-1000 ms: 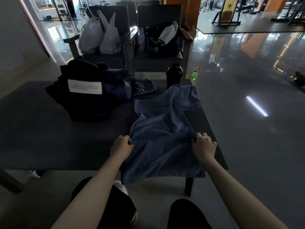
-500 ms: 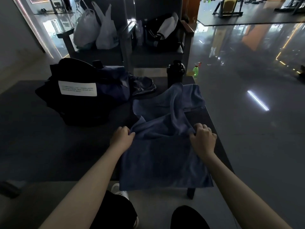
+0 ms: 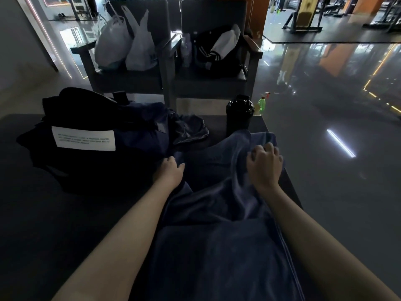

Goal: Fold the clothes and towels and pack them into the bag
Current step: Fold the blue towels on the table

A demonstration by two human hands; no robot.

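One blue towel lies on the dark bench, held by two hands. There is one black bag with one white label on its side, standing left of the towel, and one crumpled dark garment just beside the bag's right end. One black bottle stands at the far edge of the bench, touching or nearly touching the towel's far end. One small green bottle sits on the floor behind it. Beyond the bench are two chairs. The left chair carries two white plastic bags and the right chair carries one black backpack.

Compared with a second ago, both hands have travelled away from the person, from the towel's middle up towards its far end near the black bottle, taking cloth with them. The bag and bottles stand where they did.

The left hand has its fingers curled round the towel's left edge. The right hand is clenched on a bunched ridge of cloth near the right edge.

The towel's long axis runs from the person straight out towards the black bottle, with its near end low between the forearms. It is rumpled in folds between the hands.
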